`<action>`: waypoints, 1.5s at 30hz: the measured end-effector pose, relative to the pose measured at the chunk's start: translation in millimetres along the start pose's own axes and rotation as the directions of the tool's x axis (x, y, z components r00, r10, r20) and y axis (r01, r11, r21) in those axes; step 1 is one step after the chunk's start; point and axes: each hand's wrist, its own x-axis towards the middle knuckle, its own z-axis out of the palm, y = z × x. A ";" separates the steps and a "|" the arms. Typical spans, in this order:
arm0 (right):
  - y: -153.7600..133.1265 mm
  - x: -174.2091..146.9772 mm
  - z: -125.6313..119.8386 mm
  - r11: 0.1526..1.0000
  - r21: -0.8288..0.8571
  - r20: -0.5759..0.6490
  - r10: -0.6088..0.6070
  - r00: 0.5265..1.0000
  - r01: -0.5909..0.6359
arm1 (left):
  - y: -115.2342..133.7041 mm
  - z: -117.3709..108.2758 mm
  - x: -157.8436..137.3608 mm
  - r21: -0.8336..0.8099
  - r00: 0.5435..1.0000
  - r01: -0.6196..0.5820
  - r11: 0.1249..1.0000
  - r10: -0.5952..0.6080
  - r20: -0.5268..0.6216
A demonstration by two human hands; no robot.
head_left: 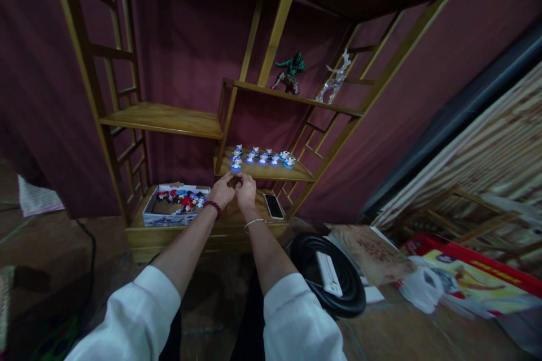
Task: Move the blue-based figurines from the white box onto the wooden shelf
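Observation:
Small purple-and-white figurines [263, 159] on round bases stand in loose rows on a low wooden shelf [296, 170]. One figurine [236, 165] is at the shelf's front left edge. Both hands come together just below it, fingers curled and fingertips at its base. My left hand [222, 190], with a dark red bead bracelet on the wrist, is on its left side. From the right, my right hand [246, 189], wearing a silver bangle, meets it. The exact finger contact is too small to make out. Left of my hands, an open box [169, 219] holds more figurines in red, blue and black.
A phone [273, 206] lies on the lower board, right of my hands. Above stand a green-hooded figure [291, 72] and a clear deer ornament [334, 80]. Wooden posts [231, 130] frame the shelf. On the floor are a coiled black hose [353, 299] and a red-yellow box [486, 276].

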 end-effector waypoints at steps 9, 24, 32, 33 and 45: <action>-0.6 0.0 0.7 1.000 -0.011 -0.014 -0.007 1.000 0.007 | 5.6 -2.1 -3.3 0.142 1.000 -0.017 0.990 0.016 0.009; -11.7 -9.6 10.3 0.996 -0.031 -0.092 0.076 0.993 -0.079 | -11.4 2.3 -11.4 0.188 0.966 -0.209 0.960 0.232 -0.114; -28.6 -30.1 30.2 0.998 0.063 -0.180 0.032 0.983 -0.021 | -41.2 -9.1 -15.5 0.249 0.962 -0.209 0.946 0.244 -0.120; -31.5 -33.3 34.0 0.997 0.081 -0.187 0.029 0.982 -0.013 | -46.2 -12.8 -15.1 0.253 0.966 -0.189 0.949 0.226 -0.123; -54.1 -62.5 87.2 0.974 0.206 -0.078 -0.075 0.994 0.090 | -98.7 -56.1 -16.3 0.235 0.984 0.083 0.968 -0.043 -0.171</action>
